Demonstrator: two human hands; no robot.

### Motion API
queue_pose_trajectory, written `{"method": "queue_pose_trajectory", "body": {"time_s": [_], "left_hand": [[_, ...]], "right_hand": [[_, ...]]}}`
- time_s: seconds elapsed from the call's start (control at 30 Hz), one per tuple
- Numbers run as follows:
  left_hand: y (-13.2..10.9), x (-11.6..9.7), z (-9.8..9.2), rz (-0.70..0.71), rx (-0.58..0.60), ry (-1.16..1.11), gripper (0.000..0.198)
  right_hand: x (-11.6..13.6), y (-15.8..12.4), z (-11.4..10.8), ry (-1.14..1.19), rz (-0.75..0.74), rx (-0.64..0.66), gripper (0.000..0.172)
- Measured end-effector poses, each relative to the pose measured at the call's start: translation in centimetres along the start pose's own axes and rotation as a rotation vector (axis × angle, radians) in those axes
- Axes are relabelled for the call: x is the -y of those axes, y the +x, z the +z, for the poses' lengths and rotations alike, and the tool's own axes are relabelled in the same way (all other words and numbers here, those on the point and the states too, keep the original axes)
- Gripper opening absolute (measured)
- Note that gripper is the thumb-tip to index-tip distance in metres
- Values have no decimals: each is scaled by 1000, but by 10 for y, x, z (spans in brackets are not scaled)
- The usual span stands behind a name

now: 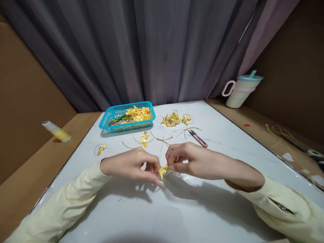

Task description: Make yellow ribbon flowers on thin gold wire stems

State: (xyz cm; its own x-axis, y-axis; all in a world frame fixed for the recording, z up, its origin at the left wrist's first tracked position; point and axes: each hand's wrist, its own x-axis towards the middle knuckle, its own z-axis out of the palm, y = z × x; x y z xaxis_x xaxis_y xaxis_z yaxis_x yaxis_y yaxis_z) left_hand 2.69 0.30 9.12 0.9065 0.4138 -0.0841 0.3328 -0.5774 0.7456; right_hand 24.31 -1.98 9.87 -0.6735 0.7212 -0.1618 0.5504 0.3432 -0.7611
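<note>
Just above the middle of the white table, a yellow ribbon bow is held between both hands. My left hand pinches its left side with thumb and fingers. From the other side, my right hand closes thumb and fingertips on the bow's right part. A thin gold cord shows below the right fingertips; how it joins the bow is hidden. Beyond the hands lie two more yellow bows with a silvery piece, several loose cords and small pink thread snips. Another bow lies left of my left hand.
A blue basket at the back holds yellow bows and silvery pieces. Right of it is a pile of corded bows. A thread spool lies on the left ledge; a lidded cup stands at back right, before a grey curtain.
</note>
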Motion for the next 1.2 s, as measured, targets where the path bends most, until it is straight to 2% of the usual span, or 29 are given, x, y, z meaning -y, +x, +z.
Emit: {"method": "queue_pose_trajectory", "body": {"time_s": [0.1,0.2,0.43,0.53,0.7,0.8,0.87,0.93,1.0,1.03,1.1,1.13,1.2], "left_hand": [[-2,1,-4,-32,54,-80,23],[-2,1,-5,-14,39,-61,26],[5,5,4,86,-215,292,29],[6,9,6,83,-260,340,29],[9,13,12,100,-400,368,27],[13,11,18,26,-415,185,20],[14,8,20,-71,-481,36,19],[12,4,18,-197,-565,-3,27],[9,-1,15,-314,-527,80,42],[6,-3,13,-351,-441,127,50],[2,-8,12,-362,-252,169,58],[0,-10,12,-348,-198,174,58],[-1,-13,15,-309,-187,185,56]], "right_hand": [[0,0,2,19,-6,49,11],[1,1,4,34,-10,97,11],[4,1,2,47,-19,123,12],[3,1,1,52,-29,93,12],[4,0,0,46,-45,66,13],[6,1,0,28,-20,47,13],[7,1,-1,30,-23,25,13],[6,2,-3,49,-32,-3,13],[4,3,-5,73,-42,-37,12],[3,3,-6,81,-49,-52,12],[2,3,-8,86,-57,-78,12],[1,2,-9,84,-59,-91,12],[1,2,-9,76,-62,-107,13]]}}
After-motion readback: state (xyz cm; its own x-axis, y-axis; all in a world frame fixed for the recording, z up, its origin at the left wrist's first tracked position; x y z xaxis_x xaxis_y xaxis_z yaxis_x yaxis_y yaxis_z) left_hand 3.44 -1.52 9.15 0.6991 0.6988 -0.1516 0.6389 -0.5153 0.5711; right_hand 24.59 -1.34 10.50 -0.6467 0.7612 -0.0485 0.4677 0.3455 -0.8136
